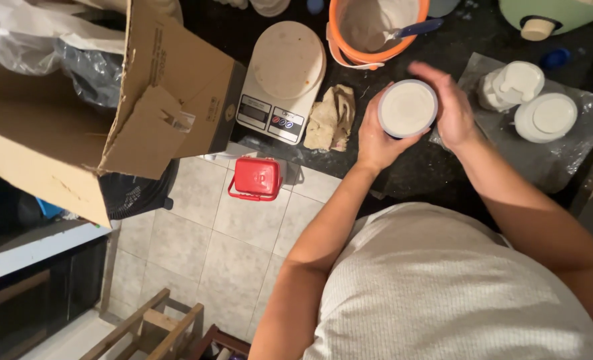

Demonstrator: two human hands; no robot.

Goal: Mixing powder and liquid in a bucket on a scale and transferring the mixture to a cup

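Observation:
A small round container with a white lid [408, 109] is held over the dark countertop [436, 173]. My left hand [375, 137] grips its left side from below. My right hand [448, 103] is blurred and lies against its right side, fingers curved round the lid's rim. Two more white-lidded containers [512, 84] [546, 117] stand on a clear plastic sheet [570, 153] to the right of my right hand.
A white kitchen scale [283, 80] and a crumpled cloth [332, 117] sit left of my hands. An orange bucket [376, 30] with white contents stands behind. A large open cardboard box [110, 87] fills the left. A red canister [256, 179] stands on the tiled floor.

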